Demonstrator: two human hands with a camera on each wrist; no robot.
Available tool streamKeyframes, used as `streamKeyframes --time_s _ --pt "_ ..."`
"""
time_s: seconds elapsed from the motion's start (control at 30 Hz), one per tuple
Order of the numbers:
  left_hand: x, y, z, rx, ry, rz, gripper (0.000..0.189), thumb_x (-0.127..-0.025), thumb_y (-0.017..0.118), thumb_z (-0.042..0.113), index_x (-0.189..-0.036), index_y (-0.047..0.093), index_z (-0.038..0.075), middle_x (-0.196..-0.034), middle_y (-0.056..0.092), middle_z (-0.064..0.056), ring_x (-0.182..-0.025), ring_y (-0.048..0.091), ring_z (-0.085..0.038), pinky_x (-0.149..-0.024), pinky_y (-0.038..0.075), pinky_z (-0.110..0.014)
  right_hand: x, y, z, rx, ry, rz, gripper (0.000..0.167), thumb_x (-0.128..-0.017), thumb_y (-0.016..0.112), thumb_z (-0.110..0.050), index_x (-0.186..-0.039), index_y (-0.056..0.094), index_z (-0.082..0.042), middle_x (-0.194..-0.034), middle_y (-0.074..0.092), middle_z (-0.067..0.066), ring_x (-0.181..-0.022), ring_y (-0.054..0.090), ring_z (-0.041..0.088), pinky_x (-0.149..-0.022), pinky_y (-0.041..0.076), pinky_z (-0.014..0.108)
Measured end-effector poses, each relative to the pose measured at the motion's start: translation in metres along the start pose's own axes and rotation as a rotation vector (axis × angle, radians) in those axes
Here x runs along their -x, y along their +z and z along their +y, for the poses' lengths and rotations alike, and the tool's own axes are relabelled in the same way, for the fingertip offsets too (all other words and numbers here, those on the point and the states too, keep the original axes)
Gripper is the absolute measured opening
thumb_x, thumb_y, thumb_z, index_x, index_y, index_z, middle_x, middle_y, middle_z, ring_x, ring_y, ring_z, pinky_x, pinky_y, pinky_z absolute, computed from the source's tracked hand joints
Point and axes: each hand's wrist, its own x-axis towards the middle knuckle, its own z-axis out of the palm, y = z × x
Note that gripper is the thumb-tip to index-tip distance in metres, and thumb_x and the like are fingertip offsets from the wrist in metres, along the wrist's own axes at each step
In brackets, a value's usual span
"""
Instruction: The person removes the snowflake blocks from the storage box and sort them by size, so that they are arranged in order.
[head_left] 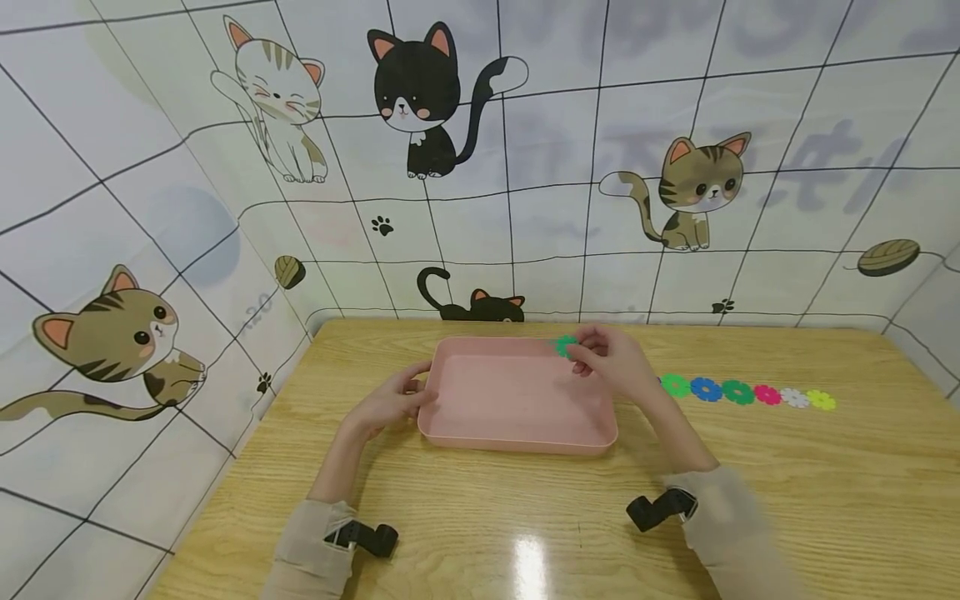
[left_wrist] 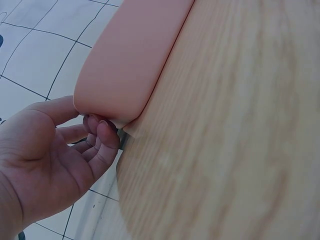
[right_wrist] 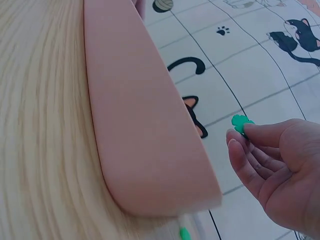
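Observation:
A shallow pink tray (head_left: pixel 517 400) with rounded corners lies on the wooden table. My left hand (head_left: pixel 392 400) holds its left end, the thumb at the rim and the other fingers curled against the outer wall, as the left wrist view shows. Over the back right part of the tray, my right hand (head_left: pixel 611 360) pinches a green flower-shaped plastic disc (head_left: pixel 566 346) between thumb and fingertips. The disc (right_wrist: pixel 241 122) shows above rim height in the right wrist view.
Right of the tray, several flower-shaped discs lie in a row, among them a light green one (head_left: pixel 676 385), a blue one (head_left: pixel 706 389) and a yellow one (head_left: pixel 821 400). A tiled wall (head_left: pixel 555 225) with cat drawings borders the table's back edge.

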Motion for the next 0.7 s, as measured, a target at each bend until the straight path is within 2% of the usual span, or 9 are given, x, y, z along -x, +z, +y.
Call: streamKeyframes --time_s 0.27,0.5,0.7 --pt "-0.001 0.001 0.000 -0.001 -0.004 -0.003 0.064 -0.104 0.057 0.011 -0.159 0.026 0.006 -0.105 0.056 -0.014 -0.074 0.054 -0.017 -0.068 0.047 -0.030 0.017 -0.039 0.013 0.076 0.002 0.052 0.025 -0.101 0.065 -0.013 -0.114 0.059 0.007 -0.096 0.069 0.026 -0.077 0.071 0.030 -0.066 0.059 0.036" --pt "0.001 0.001 0.001 -0.007 -0.004 -0.001 0.063 -0.104 0.057 0.012 -0.159 0.026 0.006 -0.106 0.056 -0.014 -0.073 0.054 -0.017 -0.068 0.047 -0.031 0.030 -0.069 0.024 0.114 -0.003 0.093 0.030 -0.102 0.063 -0.016 -0.116 0.057 0.009 -0.090 0.069 0.014 -0.075 0.070 0.021 -0.069 0.059 0.034" --pt "0.001 0.001 0.001 -0.002 0.000 -0.004 0.063 -0.104 0.058 0.013 -0.159 0.027 0.006 -0.105 0.057 -0.014 -0.074 0.055 -0.017 -0.069 0.048 -0.031 0.042 -0.095 0.035 0.165 -0.003 0.138 0.031 -0.102 0.063 -0.018 -0.117 0.058 0.009 -0.087 0.071 0.009 -0.074 0.070 0.016 -0.067 0.058 0.029"
